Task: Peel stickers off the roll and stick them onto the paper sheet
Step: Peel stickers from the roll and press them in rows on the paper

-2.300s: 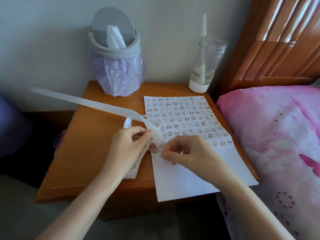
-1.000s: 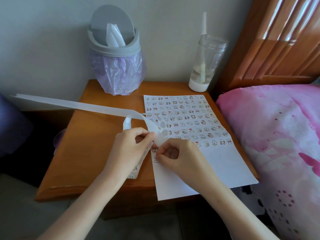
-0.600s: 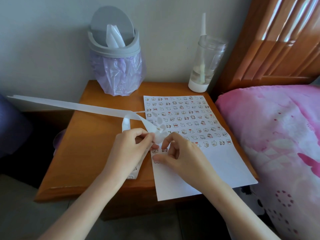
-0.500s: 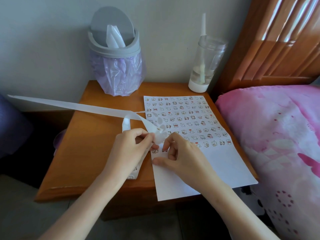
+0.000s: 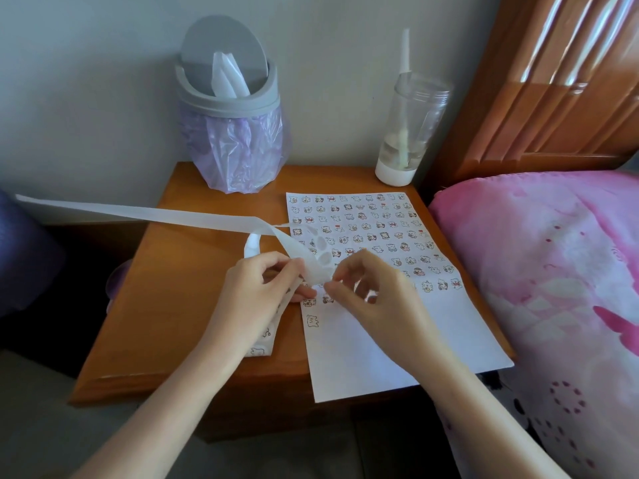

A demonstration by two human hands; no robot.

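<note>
Head view, looking down on a wooden bedside table. White paper sheet lies on the right half of the tabletop, with its near corner overhanging the front edge. Rows of small cartoon-animal stickers fill the far half of the sheet, and one lone sticker starts a lower row at the left margin. The near half is bare white. Any print on the stickers is too small to read. Sticker strip runs in the air from far left across to the hands. That long stretch is blank backing, with round empty patches just before it bends down by the fingers. Left hand grips the strip at the bend, thumb and curled fingers closed round it, and a short tail with printed stickers hangs below the palm onto the table. Right hand hovers over the sheet's left side, thumb and forefinger tips pinching at the fold of the strip. Cannot tell whether a sticker sits between them. Grey swing-lid bin with a lilac liner stands at the back, white scraps poking from its lid. Clear bottle with a white base stands back right, no legible label. Pink bed cover to the right, touching the table's side.
</note>
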